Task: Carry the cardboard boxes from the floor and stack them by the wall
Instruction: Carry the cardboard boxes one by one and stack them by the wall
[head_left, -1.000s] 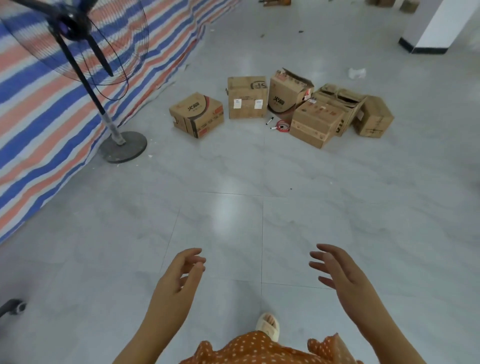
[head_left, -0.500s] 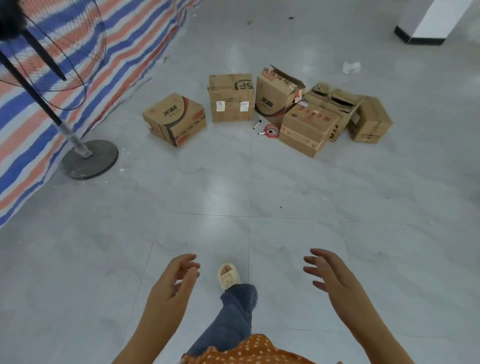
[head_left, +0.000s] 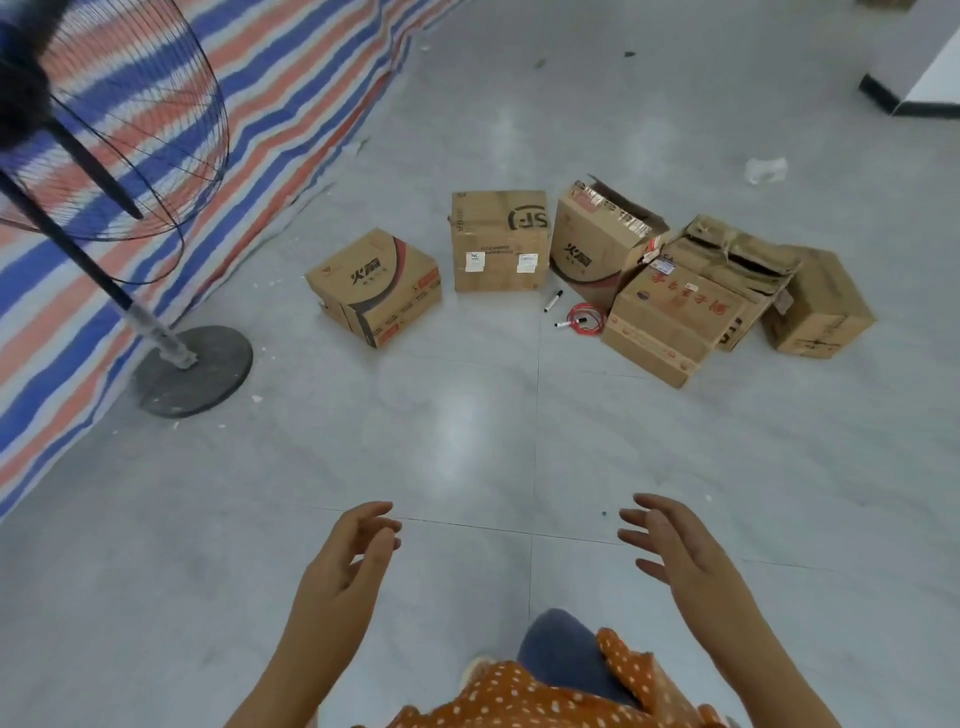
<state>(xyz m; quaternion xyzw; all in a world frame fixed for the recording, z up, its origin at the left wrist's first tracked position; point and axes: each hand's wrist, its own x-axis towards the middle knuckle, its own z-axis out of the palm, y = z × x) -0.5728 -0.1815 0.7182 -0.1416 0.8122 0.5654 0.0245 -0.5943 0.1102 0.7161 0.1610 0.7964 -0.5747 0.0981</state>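
Several cardboard boxes lie in a loose row on the grey tiled floor ahead. At the left is a tilted box with a black and red logo (head_left: 375, 285). An upright box with white labels (head_left: 500, 240) stands beside it, then an open-flapped box (head_left: 597, 236). A long box with red print (head_left: 670, 322), a crumpled box (head_left: 737, 260) and a plain box (head_left: 818, 304) follow on the right. My left hand (head_left: 345, 564) and right hand (head_left: 675, 545) hover low in front of me, fingers relaxed, holding nothing, well short of the boxes.
A standing fan (head_left: 119, 140) with a round base (head_left: 195, 370) is at the left, before a striped tarpaulin (head_left: 291, 88) along the wall. Two markers (head_left: 552, 301) and a red cord (head_left: 587, 318) lie between boxes. A white pillar base (head_left: 914, 93) is far right.
I have walked closer to the boxes, which now look larger and nearer. Both hands stay raised and empty in much the same pose.
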